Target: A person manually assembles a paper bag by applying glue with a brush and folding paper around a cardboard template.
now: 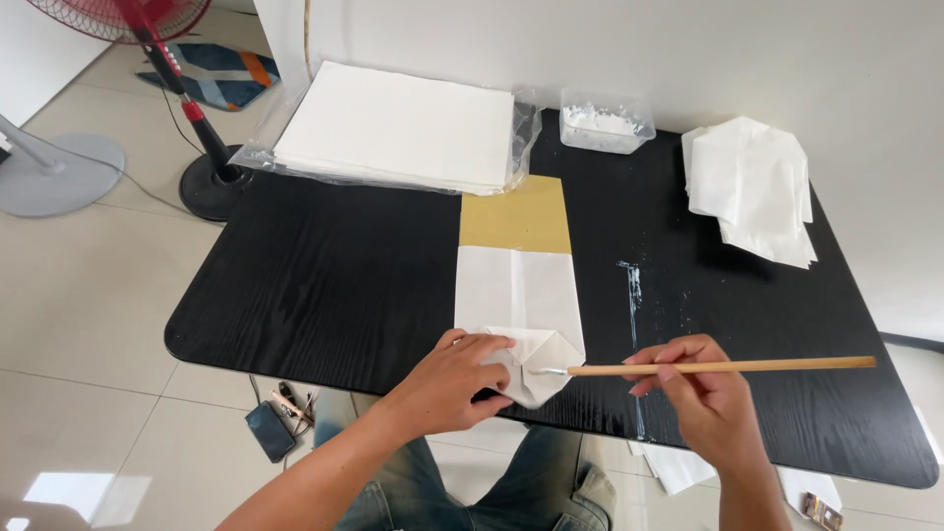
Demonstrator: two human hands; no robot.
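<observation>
A white folded paper piece lies on a tan cardboard strip near the front edge of the black table. My left hand presses flat on the paper's folded lower end. My right hand grips a long wooden brush held level, its pale tip touching the folded flap beside my left fingers.
A stack of white sheets in clear plastic sits at the back. A clear tub of white paste stands beside it. Folded white papers pile at the back right. White paste smears streak the table. A red fan stands left.
</observation>
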